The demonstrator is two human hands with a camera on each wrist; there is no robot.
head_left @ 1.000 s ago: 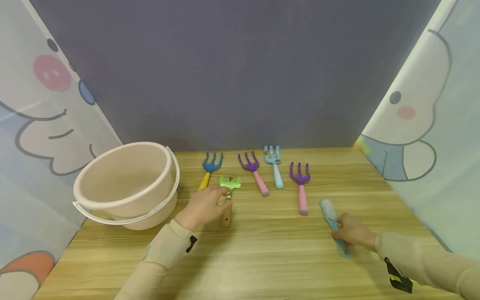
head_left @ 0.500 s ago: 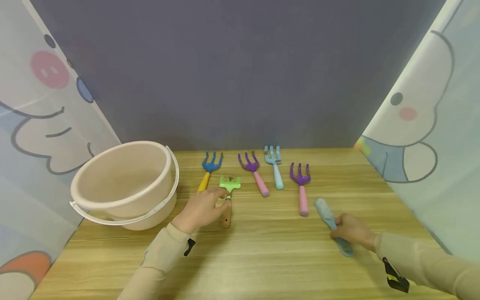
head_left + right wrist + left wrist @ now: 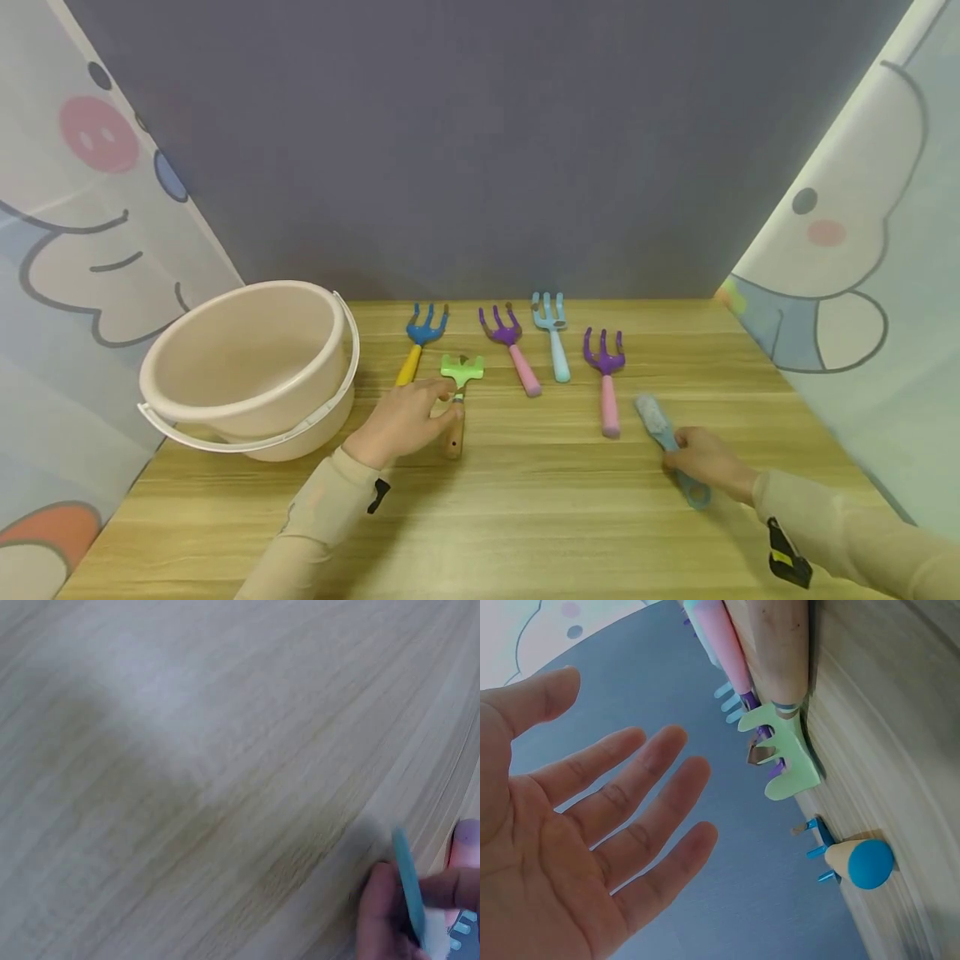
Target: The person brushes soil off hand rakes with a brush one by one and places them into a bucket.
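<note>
My right hand [image 3: 708, 461] pinches the handle of a light-blue brush [image 3: 655, 421] with a whitish head, low over the right side of the wooden table. In the right wrist view the brush [image 3: 409, 881] is seen edge-on between thumb and fingers. My left hand [image 3: 401, 423] hovers with relaxed fingers beside a small green rake [image 3: 462, 369] with a wooden handle. The left wrist view shows the palm of the left hand [image 3: 592, 832] holding nothing, apart from the green rake [image 3: 791, 754]. A blue hand fork [image 3: 425, 333] with a yellow handle lies just beyond it.
Two purple hand forks, one farther left [image 3: 513, 350] and one farther right [image 3: 606, 375], have pink handles. A light-blue fork [image 3: 553, 333] lies between them. A cream bucket [image 3: 247, 408] with a white handle stands at left. A dark panel [image 3: 480, 150] closes the back.
The brush has turned slightly in my right hand, its handle end swinging a little to the right. My left hand stays almost still beside the green rake.
</note>
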